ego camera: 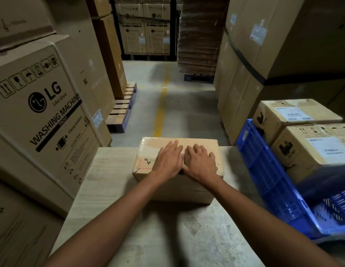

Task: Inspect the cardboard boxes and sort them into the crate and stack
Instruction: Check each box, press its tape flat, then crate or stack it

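Right now, in the head view, a taped cardboard box (154, 148) sits at centre frame, at the far edge of the worktop (129, 218). Its long axis runs left to right across the picture. Both hands lie flat on its top, fingers straight and slightly spread, gripping nothing. The left hand (168, 160) is at the middle and the right hand (199, 162) just beside it, thumbs almost touching. The blue crate (264, 170) stands at the right of the frame beside the worktop, nearer the right hand, so sorting into it would likely carry the box rightward. Two labelled boxes (298, 114) sit at the crate's far side.
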`<state>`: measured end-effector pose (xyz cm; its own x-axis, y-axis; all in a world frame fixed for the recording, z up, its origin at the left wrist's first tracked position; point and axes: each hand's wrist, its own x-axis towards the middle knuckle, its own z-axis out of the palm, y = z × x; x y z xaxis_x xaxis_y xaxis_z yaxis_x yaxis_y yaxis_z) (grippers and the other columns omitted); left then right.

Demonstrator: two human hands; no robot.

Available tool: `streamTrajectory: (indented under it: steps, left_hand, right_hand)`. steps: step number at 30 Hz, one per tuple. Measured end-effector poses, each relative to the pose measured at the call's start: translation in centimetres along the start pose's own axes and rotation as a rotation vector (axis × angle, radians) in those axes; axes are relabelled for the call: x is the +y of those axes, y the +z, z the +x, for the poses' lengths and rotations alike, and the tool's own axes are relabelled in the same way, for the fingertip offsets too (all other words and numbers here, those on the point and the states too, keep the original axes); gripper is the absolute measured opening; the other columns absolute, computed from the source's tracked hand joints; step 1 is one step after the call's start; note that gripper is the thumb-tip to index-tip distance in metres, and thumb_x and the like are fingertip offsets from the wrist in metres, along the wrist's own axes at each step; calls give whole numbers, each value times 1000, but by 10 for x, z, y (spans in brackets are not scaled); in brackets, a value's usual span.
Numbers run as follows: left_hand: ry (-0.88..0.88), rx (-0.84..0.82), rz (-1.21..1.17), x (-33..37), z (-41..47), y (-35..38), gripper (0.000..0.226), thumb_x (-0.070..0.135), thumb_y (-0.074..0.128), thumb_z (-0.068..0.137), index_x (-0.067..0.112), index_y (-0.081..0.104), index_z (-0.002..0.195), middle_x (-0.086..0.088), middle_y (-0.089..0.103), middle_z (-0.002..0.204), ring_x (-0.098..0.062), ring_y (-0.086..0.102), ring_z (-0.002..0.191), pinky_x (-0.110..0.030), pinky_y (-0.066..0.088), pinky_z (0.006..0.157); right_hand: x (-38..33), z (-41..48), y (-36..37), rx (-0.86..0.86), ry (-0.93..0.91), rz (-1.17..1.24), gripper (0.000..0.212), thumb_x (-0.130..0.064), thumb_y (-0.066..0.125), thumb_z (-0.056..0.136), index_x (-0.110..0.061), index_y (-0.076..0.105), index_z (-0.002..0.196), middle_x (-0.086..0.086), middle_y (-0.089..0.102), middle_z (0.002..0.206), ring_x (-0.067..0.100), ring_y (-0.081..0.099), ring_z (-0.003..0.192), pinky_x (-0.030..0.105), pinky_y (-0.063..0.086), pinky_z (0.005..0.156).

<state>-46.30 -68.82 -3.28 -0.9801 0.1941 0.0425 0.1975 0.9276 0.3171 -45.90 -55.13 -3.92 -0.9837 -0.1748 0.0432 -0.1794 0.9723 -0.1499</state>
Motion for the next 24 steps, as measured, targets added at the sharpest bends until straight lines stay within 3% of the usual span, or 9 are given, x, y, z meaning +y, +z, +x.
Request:
streamTrajectory:
  steps: [3, 8, 9, 11, 14, 16, 19, 24]
  left_hand:
    - [-29, -38, 29, 9, 0, 11, 50, 36, 25, 107, 18, 34, 152, -3, 22, 164, -21, 15, 152, -47, 12, 123]
    - [-45, -62, 34, 11, 3, 5, 49, 35, 29, 106, 19, 36, 152, -3, 24, 163, -22, 16, 151, -48, 13, 123]
    - [-42, -58, 25, 13, 1, 4, 48, 34, 31, 106, 18, 39, 150, -4, 26, 162, -22, 19, 151, -48, 15, 122]
    - [-19, 11, 8, 16, -6, 3, 41, 30, 37, 104, 15, 52, 139, -8, 42, 154, -24, 35, 143, -45, 28, 118]
    - [22, 202, 25, 17, -25, 4, 27, 22, 45, 99, 11, 69, 104, -8, 67, 113, -22, 56, 105, -39, 47, 90]
    - [34, 257, 28, 15, -38, 7, 24, 20, 48, 96, 11, 71, 94, -7, 70, 100, -23, 57, 95, -38, 46, 81]
    - [38, 197, 60, 20, -47, 8, 29, 22, 48, 97, 9, 73, 106, -8, 70, 114, -23, 58, 105, -38, 49, 89]
    - [7, 150, 135, 34, -42, -7, 30, 23, 44, 99, 10, 70, 103, -10, 68, 102, -26, 58, 100, -38, 46, 83]
  right_hand:
    - [11, -4, 3, -77, -31, -36, 71, -62, 31, 98, -19, 29, 154, 10, 22, 164, 29, 18, 152, 54, 22, 118]
    - [9, 1, -7, -219, -9, 2, 74, -60, 34, 99, -19, 17, 158, 10, 7, 168, 30, 7, 154, 56, 14, 121]
    - [9, 0, -9, -237, 2, 6, 73, -58, 36, 99, -19, 20, 158, 10, 9, 167, 31, 9, 154, 57, 16, 120]
    - [6, -7, -12, -177, 17, 19, 60, -53, 42, 98, -19, 42, 147, 12, 30, 159, 35, 26, 147, 57, 29, 114]
    - [0, -24, -9, 37, -11, 9, 35, -43, 50, 96, -18, 68, 113, 6, 59, 123, 28, 53, 115, 43, 48, 90]
    - [0, -37, 0, 137, -37, 20, 30, -39, 51, 94, -18, 70, 105, 5, 63, 114, 26, 56, 103, 40, 48, 81]
    - [3, -49, 19, 275, -73, 75, 27, -37, 49, 93, -18, 69, 96, 3, 66, 104, 26, 59, 96, 39, 46, 77]
    - [9, -49, 8, 216, -57, 107, 27, -40, 51, 97, -21, 67, 107, 0, 62, 117, 22, 54, 105, 37, 39, 85]
